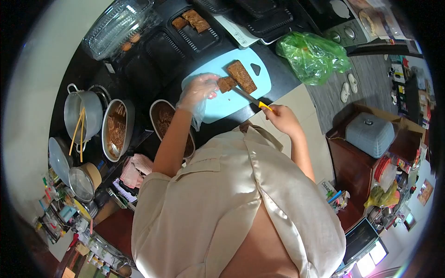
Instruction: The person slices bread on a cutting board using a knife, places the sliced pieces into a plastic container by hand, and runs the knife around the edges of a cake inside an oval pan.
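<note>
Over the blue board, cake piece touches left fingers.

Lettering on the small white carton seems to read "Dasani"; small markings on the flat white plastic device are illegible.

Satiny cream shirt, short sleeves, clear plastic left glove

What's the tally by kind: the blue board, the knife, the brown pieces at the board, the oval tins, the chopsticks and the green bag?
Blue board: 1
Knife: 1
Brown pieces: 2
Oval tins: 2
Chopsticks: 2
Green bag: 1
Total: 9
</note>
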Tool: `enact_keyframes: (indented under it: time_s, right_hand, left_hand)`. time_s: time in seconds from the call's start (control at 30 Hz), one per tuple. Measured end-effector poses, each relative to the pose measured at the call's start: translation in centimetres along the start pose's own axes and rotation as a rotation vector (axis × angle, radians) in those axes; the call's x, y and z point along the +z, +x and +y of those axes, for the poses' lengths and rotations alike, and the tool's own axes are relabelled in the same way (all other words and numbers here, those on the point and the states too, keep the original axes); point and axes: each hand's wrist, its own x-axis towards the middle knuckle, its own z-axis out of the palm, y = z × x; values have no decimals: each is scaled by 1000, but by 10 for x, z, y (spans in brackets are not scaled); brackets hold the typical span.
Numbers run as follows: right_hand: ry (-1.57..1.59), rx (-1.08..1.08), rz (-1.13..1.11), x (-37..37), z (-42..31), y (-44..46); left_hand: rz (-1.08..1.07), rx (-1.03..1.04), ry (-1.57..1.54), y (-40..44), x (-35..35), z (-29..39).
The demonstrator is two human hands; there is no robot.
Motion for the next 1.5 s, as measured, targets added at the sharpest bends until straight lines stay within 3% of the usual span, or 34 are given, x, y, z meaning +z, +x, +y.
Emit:
enact_keyframes:
  time_s: [0.1,0.17,0.3,0.4,0.5,0.57,0.63,0.7,0.83,0.93,1.0,1.03,1.1,1.17,1.23,1.3,1.37,1.5]
  right_hand:
    - [5,-11,-28,3,-11,-2]
    - [-4,-77,-46,6,-15,-2]
    - [13,-28,-36,3,-3,2]
    - [-5,17,-23,-4,2,3]
    - [3,16,-55,-8,-3,1]
    - [3,17,-69,-5,-3,4]
    - [8,1,-60,-3,-6,5]
    - [17,-15,-41,-1,-10,6]
    - [61,-5,-33,3,-8,7]
    - [74,-17,-32,2,-12,5]
    - [82,-25,-37,4,-10,1]
    - [85,-16,-36,5,-9,3]
    - [87,-3,-37,4,-6,1]
    - [94,0,-5,0,-6,-1]
    - [113,5,15,-2,-1,-3]
    - [127,8,25,-4,4,-7]
    - [163,8,56,-4,6,-9]
    - [93,42,10,-8,2,-12]
  left_hand:
    - [34,-52,-63,-6,11,12]
    - [109,-88,185,-17,15,34]
    - [55,-48,118,3,5,0]
    - [49,43,53,8,-9,-15]
    - [77,184,-16,-8,-32,24]
    - [220,355,-238,0,-53,52]
    - [488,315,236,35,-86,76]
    - [620,298,315,78,-110,85]
    - [592,259,407,131,-134,95]
    - [422,134,432,150,-138,97]
    - [596,341,692,154,-135,89]
    - [587,334,690,144,-128,93]
    - [813,556,1004,114,-112,101]
    - [791,597,981,98,-98,89]
    - [467,755,951,90,-84,57]
    - [17,409,648,24,-45,74]
    - [80,312,578,1,0,49]
    - [155,394,629,-1,33,24]
